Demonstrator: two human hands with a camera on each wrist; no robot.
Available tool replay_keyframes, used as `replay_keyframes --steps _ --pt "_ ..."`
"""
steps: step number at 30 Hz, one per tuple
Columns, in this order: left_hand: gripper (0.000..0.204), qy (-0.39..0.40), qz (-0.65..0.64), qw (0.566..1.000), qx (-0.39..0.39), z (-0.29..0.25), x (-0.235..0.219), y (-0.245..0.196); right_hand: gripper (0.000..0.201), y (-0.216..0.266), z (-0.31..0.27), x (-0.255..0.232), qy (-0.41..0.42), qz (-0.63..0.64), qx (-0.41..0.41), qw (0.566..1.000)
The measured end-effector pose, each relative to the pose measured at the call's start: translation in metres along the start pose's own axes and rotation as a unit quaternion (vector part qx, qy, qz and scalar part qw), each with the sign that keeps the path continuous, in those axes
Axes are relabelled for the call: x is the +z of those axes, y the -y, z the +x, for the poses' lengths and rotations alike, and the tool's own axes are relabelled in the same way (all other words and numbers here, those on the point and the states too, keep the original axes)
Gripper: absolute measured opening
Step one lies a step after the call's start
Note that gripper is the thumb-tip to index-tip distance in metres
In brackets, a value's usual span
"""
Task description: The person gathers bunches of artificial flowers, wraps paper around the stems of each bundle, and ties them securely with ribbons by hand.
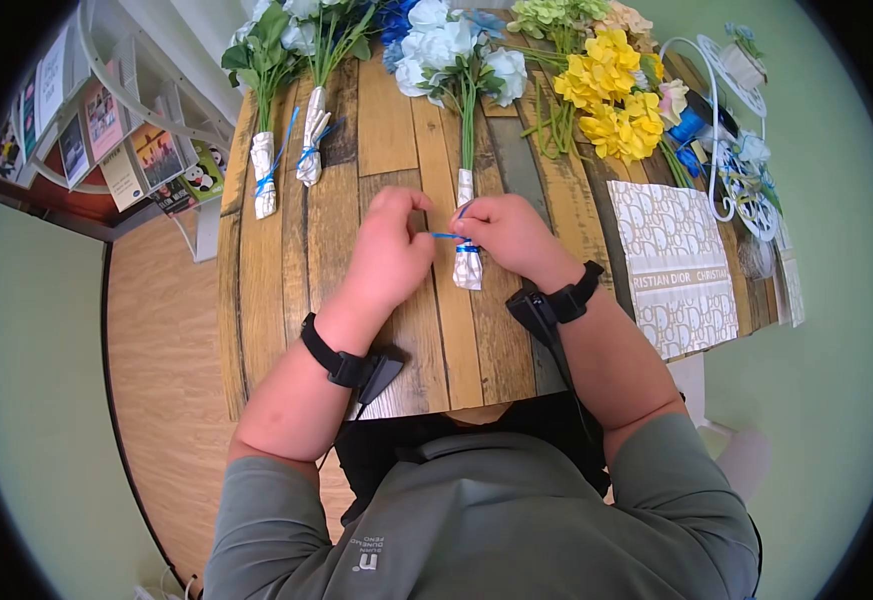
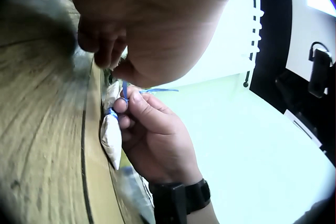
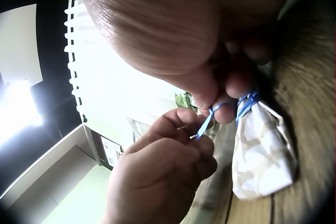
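A bouquet of pale blue flowers (image 1: 446, 60) lies on the wooden table, its green stems (image 1: 468, 135) running down into a patterned paper wrap (image 1: 467, 270). Blue ribbon (image 3: 245, 106) circles the wrap near its lower end. My left hand (image 1: 392, 250), left of the wrap, pinches one ribbon end (image 3: 203, 125) between thumb and finger. From the other side my right hand (image 1: 508, 235) pinches the ribbon close over the wrap. In the left wrist view the right hand (image 2: 163, 142) shows the ribbon between thumb and forefinger, with a loose tail (image 2: 163, 90) sticking out.
Two wrapped bouquets (image 1: 263, 180) (image 1: 313, 150) tied with blue ribbon lie at the left. Yellow flowers (image 1: 616, 95) and loose stems are at the back right. A sheet of patterned paper (image 1: 671, 265) lies at the right edge, near a white metal stand (image 1: 718, 150).
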State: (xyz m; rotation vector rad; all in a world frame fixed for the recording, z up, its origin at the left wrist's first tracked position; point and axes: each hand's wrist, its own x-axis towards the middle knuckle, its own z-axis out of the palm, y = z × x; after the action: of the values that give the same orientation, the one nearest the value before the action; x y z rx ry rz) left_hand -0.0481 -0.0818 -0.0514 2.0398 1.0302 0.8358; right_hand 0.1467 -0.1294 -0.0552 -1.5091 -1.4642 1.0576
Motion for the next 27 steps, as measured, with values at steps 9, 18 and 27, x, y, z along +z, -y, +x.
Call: replay_keyframes --steps 9,18,27 --pt "0.027 0.036 -0.051 0.998 -0.024 -0.005 0.026 0.004 0.020 -0.005 0.001 0.001 -0.008 -0.011 -0.030 0.999" --pt "0.015 0.072 -0.035 0.994 -0.078 0.002 0.016 0.008 0.020 -0.006 0.000 0.002 -0.010 -0.016 -0.021 1.000" --pt "0.016 0.106 -0.239 0.950 -0.172 0.010 0.010 0.015 0.020 -0.002 -0.006 0.010 -0.079 0.046 -0.036 0.995"
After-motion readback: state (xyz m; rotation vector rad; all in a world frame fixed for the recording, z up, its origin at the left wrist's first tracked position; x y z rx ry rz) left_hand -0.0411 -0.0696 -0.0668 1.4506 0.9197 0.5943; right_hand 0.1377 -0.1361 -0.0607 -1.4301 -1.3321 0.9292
